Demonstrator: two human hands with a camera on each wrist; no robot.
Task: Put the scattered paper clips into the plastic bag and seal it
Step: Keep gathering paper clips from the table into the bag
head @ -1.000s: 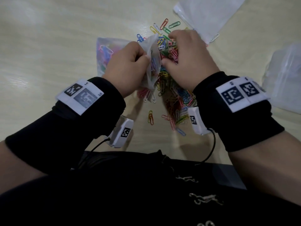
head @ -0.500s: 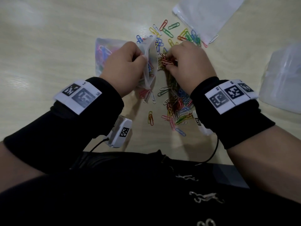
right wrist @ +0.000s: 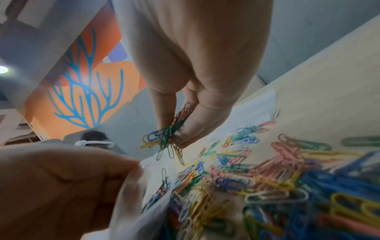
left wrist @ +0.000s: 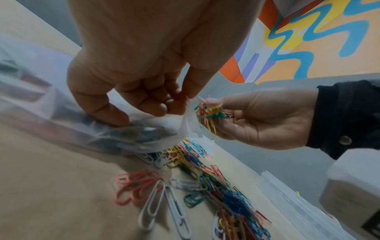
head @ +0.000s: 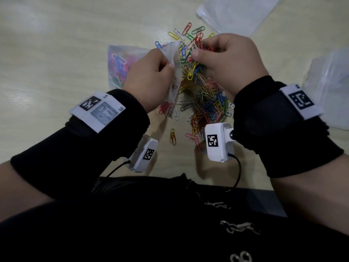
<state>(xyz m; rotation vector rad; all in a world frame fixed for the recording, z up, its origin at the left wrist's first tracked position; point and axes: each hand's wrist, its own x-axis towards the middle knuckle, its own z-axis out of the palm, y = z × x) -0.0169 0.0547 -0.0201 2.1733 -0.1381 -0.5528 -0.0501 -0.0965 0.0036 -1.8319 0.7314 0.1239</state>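
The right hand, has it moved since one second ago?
Yes. The right hand now holds a bunch of clips lifted above the pile, beside the bag mouth.

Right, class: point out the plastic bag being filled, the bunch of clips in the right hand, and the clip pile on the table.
plastic bag [head: 120, 61], head view, its filled body.
bunch of clips [right wrist: 170, 129], right wrist view, its middle.
clip pile [head: 207, 103], head view, its centre.

Translucent plastic bag [head: 120, 59]; glossy wood-look table [head: 56, 44]
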